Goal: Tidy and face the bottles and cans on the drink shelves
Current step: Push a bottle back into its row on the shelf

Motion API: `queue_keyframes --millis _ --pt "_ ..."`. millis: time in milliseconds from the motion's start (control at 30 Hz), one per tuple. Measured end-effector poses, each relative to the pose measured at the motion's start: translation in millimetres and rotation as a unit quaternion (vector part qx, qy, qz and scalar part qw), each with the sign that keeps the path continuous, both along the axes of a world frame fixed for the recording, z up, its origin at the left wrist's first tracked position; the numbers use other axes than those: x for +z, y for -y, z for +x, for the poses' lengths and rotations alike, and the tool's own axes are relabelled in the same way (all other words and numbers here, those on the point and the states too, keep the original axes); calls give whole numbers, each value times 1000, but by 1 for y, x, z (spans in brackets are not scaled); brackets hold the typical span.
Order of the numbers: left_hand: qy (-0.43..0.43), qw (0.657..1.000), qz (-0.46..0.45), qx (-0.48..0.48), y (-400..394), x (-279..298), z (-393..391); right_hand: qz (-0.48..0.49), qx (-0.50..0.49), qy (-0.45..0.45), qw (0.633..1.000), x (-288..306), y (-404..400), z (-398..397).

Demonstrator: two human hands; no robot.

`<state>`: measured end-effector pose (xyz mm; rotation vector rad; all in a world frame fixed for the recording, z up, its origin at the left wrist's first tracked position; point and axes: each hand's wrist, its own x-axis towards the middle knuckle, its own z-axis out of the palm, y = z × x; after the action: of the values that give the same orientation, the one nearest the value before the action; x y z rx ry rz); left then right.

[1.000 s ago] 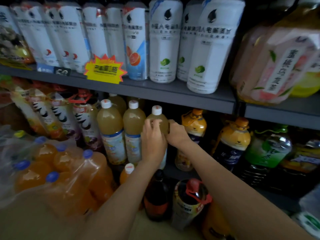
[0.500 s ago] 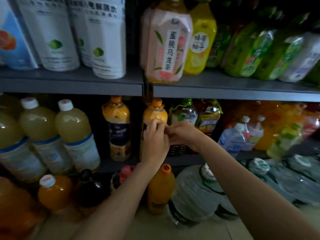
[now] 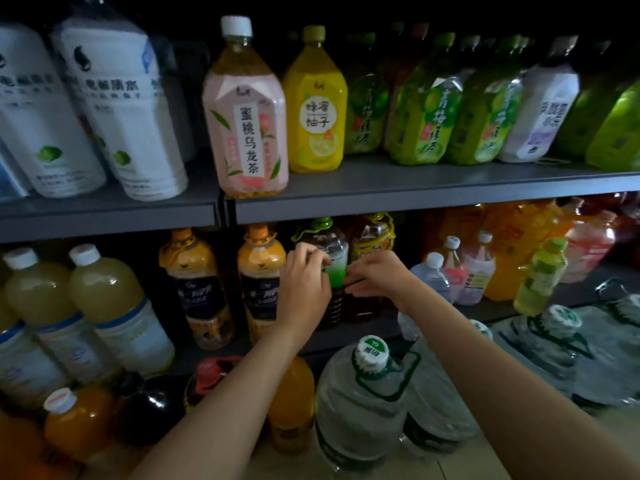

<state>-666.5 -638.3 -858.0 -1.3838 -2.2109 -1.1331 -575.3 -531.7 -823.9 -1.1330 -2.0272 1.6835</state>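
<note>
A large green-capped tea bottle (image 3: 333, 251) with a green label stands on the lower shelf (image 3: 346, 337). My left hand (image 3: 304, 285) grips its left side and my right hand (image 3: 375, 277) holds its right side, fingers curled on the label. Two orange-capped bottles (image 3: 258, 271) with dark labels stand just left of it. A red-brown tea bottle (image 3: 372, 237) stands right behind my right hand. On the upper shelf (image 3: 415, 199) a pink peach oolong bottle (image 3: 246, 112) and a yellow bottle (image 3: 317, 105) face forward.
White bottles (image 3: 124, 109) fill the upper left, green tea bottles (image 3: 429, 109) the upper right. Pale yellow juice bottles (image 3: 114, 306) stand at lower left. Big water jugs (image 3: 363, 403) and orange soda bottles (image 3: 294, 407) sit on the floor below my arms. Small bottles (image 3: 474, 268) crowd the lower right.
My view and both hands have shifted right along the lower shelf, from the pale juice bottle, past the orange-capped bottle, onto the green-capped tea bottle.
</note>
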Motion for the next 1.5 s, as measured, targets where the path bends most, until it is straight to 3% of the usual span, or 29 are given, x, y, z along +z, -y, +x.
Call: queue_keyframes --millis 133,200,267,333,467,667,833,967,1067,1233,1367,1500 --pt "28 999 -27 -19 -39 3 29 185 -49 81 978 -8 -47 28" --pt "127 989 -71 -35 -63 2 41 194 -43 107 974 -10 -66 47" --pt "268 950 -148 -55 -83 1 51 192 -49 119 973 -15 -87 66" --pt "326 925 -181 -76 -98 -4 58 216 -57 143 964 -19 -104 81" --pt "331 927 -163 -64 -117 -4 66 342 4 217 914 -32 -138 89" --pt "335 930 -147 -27 -130 -11 70 348 120 238 899 -49 -169 72" --pt "314 935 -162 -5 -132 -10 67 364 117 156 911 -47 -169 61" --pt "301 918 -253 -57 -131 -13 72 375 137 86 913 -42 -151 61" --pt "319 899 -286 -96 -126 -3 73 381 179 55 905 -13 -141 61" --pt "304 911 -244 -134 -112 45 78 347 214 54 912 63 -123 80" --pt "327 897 -237 -182 -116 102 103 317 152 45 935 133 -118 116" --pt "307 907 -242 -159 -144 171 147 305 115 63 943 212 -131 167"
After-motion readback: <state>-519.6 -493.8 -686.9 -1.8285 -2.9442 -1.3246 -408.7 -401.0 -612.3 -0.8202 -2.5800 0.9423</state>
